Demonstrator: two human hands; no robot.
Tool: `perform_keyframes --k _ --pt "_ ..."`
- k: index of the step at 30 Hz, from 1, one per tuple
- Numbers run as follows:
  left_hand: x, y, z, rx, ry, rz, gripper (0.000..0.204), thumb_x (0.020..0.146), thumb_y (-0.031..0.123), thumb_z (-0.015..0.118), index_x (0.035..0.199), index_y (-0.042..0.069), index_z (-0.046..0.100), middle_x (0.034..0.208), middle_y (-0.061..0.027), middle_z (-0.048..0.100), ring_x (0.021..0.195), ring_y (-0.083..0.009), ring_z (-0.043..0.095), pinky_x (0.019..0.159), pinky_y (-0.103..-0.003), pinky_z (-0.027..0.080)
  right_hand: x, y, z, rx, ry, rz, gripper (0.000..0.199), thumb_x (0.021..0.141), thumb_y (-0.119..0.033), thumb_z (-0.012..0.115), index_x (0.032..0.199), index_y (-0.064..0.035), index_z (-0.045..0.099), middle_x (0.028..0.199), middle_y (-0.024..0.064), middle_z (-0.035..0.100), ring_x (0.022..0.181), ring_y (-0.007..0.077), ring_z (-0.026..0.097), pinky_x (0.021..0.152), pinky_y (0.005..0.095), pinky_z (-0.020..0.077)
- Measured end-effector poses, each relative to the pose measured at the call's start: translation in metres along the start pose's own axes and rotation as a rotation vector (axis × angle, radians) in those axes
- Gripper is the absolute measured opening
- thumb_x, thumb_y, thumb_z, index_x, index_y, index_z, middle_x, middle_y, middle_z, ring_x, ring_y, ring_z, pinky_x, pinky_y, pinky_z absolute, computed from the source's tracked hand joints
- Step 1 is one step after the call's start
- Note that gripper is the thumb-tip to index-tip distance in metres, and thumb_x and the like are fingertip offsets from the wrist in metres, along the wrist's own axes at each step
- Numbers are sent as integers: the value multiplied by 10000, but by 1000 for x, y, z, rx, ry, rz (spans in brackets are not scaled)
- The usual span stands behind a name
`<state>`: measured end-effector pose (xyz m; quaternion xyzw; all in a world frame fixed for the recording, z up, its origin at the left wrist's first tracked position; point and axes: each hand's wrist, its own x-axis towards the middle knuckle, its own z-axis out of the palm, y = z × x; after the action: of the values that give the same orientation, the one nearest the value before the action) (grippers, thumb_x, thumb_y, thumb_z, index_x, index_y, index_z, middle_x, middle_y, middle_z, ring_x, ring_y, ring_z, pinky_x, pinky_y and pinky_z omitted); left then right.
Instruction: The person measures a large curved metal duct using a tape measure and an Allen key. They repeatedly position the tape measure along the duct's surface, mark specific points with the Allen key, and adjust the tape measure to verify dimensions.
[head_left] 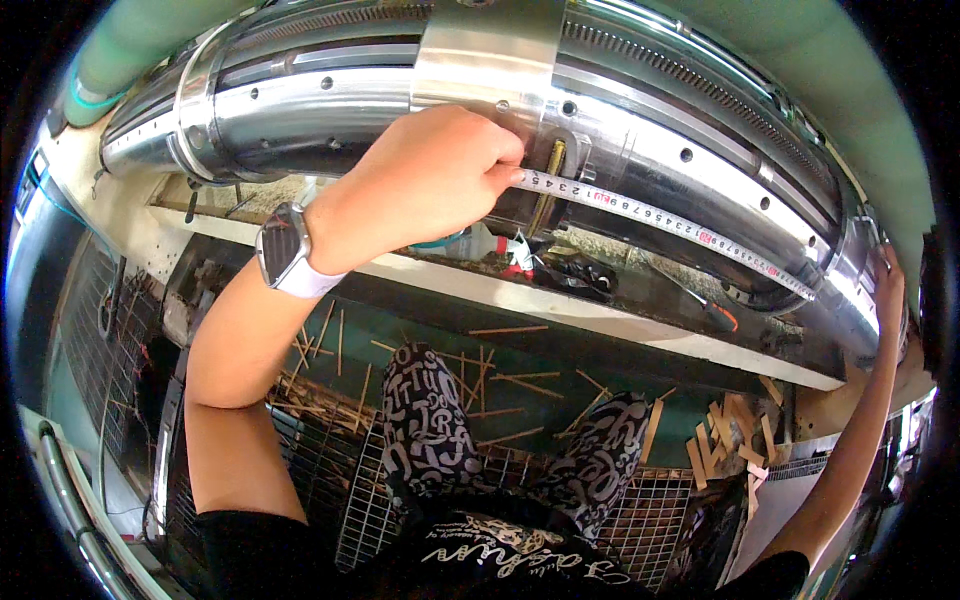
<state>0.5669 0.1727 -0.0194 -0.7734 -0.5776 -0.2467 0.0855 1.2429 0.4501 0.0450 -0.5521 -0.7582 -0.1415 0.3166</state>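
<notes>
My left hand is closed in a pinch on the near end of a white tape measure blade, just below a wide metal band. The blade stretches to the right along the front of a long shiny metal cylinder, sloping down toward a metal collar. At that collar, at the far right, is my right hand, its fingers bent against the metal. What they hold is hidden from this angle. Behind the blade, close to my left hand, stands a yellowish strip.
Below the cylinder runs a pale beam. Behind it lie a screwdriver with an orange-and-black handle and a clear bottle with a red-and-white top. Thin wooden sticks litter the floor and metal grating around my legs.
</notes>
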Motion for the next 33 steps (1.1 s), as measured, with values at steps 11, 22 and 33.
perform_keyframes --k 11,22,33 --pt "1 1 -3 -27 -4 19 161 820 170 592 760 21 570 586 -172 507 538 -349 501 497 -389 389 -5 -12 -3 -30 12 25 414 931 -161 468 1312 -2 438 1251 141 531 1129 196 510 947 297 397" --pt "3 2 -6 -19 -9 39 173 823 172 590 761 14 560 590 -182 505 539 -358 496 496 -397 386 -3 6 -1 84 -10 -11 404 935 -130 444 1312 13 428 1298 141 502 1164 198 494 978 295 370" --pt "4 0 -9 -17 -27 34 191 817 180 604 755 8 547 594 -172 492 538 -353 466 493 -390 374 0 -2 -4 -102 32 -44 415 899 -135 465 1285 17 459 1289 176 505 1208 250 467 1024 308 319"
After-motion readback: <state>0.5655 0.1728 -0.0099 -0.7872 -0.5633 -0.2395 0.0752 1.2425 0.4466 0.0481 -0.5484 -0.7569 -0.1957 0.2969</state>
